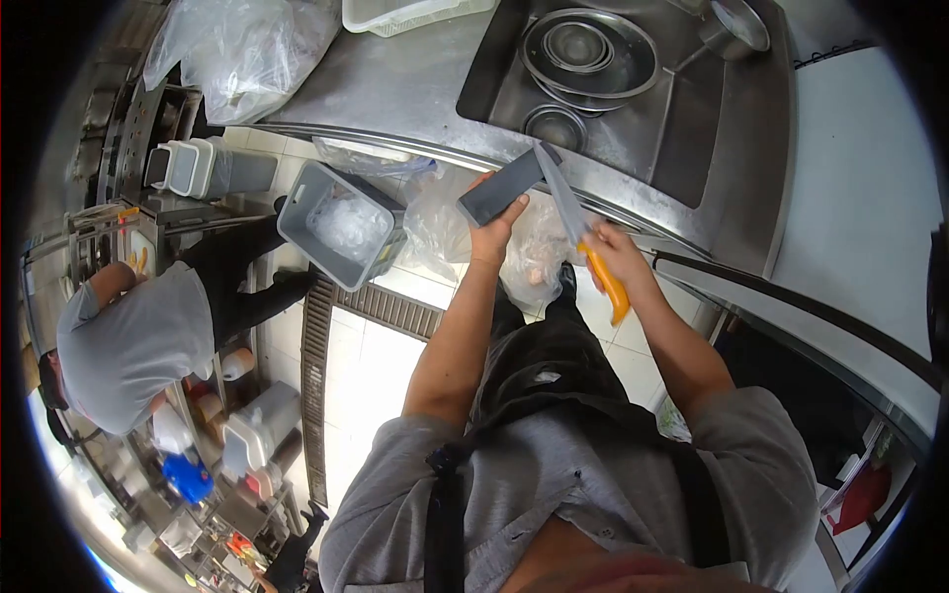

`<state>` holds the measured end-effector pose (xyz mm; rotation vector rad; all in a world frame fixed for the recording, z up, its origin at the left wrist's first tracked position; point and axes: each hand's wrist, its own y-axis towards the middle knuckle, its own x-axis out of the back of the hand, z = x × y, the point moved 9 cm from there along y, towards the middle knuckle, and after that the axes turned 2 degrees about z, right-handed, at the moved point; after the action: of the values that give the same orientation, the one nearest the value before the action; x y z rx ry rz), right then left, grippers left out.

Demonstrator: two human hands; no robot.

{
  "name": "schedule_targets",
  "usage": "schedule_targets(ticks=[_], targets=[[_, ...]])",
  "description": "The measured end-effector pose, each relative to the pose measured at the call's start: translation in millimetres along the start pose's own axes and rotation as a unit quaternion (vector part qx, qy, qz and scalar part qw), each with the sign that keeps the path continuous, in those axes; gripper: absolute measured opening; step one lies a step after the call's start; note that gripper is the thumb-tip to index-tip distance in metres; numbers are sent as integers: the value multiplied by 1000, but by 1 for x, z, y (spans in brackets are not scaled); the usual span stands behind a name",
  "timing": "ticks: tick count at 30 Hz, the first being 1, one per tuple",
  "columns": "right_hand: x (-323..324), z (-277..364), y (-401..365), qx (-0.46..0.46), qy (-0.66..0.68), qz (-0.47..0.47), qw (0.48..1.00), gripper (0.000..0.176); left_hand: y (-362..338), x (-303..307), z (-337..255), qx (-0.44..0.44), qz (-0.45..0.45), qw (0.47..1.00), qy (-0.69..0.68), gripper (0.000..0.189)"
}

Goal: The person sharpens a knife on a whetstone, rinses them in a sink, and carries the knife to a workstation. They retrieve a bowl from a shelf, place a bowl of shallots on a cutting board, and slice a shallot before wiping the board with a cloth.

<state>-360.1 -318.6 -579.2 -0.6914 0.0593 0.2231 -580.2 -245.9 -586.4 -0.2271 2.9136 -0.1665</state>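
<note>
My left hand is closed around a dark grey whetstone, held at an angle before the sink's front edge. In my right hand is a kitchen knife with a yellow handle. Its blade points away from me, and the tip end overlaps the far end of the stone in this view. Both hands are above the floor, over plastic bags that stand below the counter.
The steel sink ahead holds metal bowls and a saucepan. A clear plastic bag lies on the counter at left. Below stands a grey bin lined with plastic. Another person bends by shelves at far left.
</note>
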Motion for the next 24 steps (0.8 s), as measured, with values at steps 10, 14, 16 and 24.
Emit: schedule_targets(ticks=[10, 14, 16, 24], targets=[[64, 186, -16, 213, -413, -351, 813, 43, 42, -24, -66, 0, 60, 998, -18, 51], [114, 118, -82, 199, -283, -357, 868, 62, 48, -70, -150, 3, 35, 978, -206, 45], [129, 75, -111, 184, -307, -370, 857, 50, 48, -108, -139, 100, 82, 939, -319, 35], [172, -14, -185, 155, -283, -354, 878, 39, 3, -317, -216, 163, 331, 929, -9, 36]])
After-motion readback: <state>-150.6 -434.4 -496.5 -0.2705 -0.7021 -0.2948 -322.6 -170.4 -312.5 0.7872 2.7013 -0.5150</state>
